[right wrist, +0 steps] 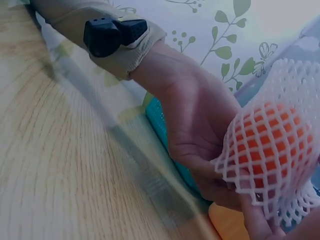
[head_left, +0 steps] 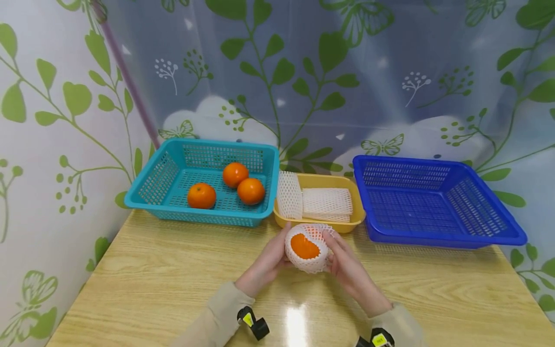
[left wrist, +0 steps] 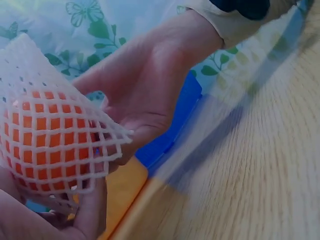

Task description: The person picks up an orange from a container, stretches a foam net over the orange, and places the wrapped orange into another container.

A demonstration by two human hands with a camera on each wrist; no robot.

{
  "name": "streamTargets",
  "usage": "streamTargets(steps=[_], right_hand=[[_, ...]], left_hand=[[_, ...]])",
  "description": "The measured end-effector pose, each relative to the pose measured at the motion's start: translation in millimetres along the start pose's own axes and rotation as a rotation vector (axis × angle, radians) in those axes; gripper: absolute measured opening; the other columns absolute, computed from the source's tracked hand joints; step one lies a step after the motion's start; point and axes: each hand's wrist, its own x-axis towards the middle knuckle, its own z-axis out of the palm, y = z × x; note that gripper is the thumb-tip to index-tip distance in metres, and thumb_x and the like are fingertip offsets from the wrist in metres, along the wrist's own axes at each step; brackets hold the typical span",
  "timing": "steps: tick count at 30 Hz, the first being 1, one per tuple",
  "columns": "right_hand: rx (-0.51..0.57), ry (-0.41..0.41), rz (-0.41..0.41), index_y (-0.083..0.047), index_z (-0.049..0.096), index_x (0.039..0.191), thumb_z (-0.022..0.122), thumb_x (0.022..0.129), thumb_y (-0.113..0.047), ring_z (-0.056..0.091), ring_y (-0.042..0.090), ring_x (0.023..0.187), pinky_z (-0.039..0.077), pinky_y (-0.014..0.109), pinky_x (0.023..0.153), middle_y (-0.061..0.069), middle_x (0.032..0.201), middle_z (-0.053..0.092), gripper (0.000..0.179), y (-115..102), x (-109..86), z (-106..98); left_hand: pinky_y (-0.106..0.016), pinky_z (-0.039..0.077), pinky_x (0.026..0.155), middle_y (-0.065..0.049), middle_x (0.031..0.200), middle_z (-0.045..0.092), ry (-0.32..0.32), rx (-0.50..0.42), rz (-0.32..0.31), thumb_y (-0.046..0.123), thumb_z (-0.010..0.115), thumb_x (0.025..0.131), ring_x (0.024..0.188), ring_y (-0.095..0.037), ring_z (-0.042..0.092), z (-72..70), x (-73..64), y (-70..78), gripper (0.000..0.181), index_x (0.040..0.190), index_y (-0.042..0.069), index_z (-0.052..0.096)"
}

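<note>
An orange [head_left: 305, 246] sits inside a white foam net sleeve [head_left: 309, 266], held above the front of the table between both hands. From the left side my left hand [head_left: 272, 258] grips the netted fruit. My right hand [head_left: 348, 266] grips it from the right, its thumb on the upper part of the net. Both wrist views show the mesh [left wrist: 52, 135] stretched round the fruit, with loose net [right wrist: 295, 80] standing past it. A patch of bare peel shows through the net's opening in the head view.
A teal basket [head_left: 204, 217] with 3 oranges [head_left: 202, 195] stands at the back left. Behind the hands a yellow tray [head_left: 321, 180] holds folded white net sleeves [head_left: 327, 202]. A blue basket [head_left: 438, 236] stands at the back right. A patterned curtain [head_left: 303, 72] hangs behind the wooden table [head_left: 173, 279].
</note>
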Motion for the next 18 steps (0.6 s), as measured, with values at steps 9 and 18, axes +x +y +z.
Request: streamTargets(steps=[9, 18], right_hand=[[0.023, 0.154, -0.079, -0.017, 0.057, 0.124, 0.050, 0.108, -0.029, 0.066, 0.008, 0.087, 0.054, 0.020, 0.068, -0.005, 0.104, 0.068, 0.022, 2.9, -0.6, 8.7], [0.054, 0.171, -0.103, -0.007, 0.055, 0.131, 0.046, 0.108, -0.013, 0.065, 0.005, 0.086, 0.055, 0.020, 0.072, -0.006, 0.101, 0.070, 0.026, 4.8, -1.3, 8.8]], left_hand=[[-0.024, 0.048, 0.073, -0.005, 0.120, 0.067, -0.015, -0.063, -0.021, 0.057, 0.040, 0.105, 0.092, -0.011, 0.061, 2.5, -0.7, -0.9, 0.068, 0.142, 0.002, 0.054], [-0.024, 0.052, 0.088, -0.005, 0.135, 0.059, -0.125, -0.195, -0.026, 0.049, 0.041, 0.107, 0.109, -0.010, 0.059, 6.5, -3.3, 2.4, 0.060, 0.148, 0.007, 0.046]])
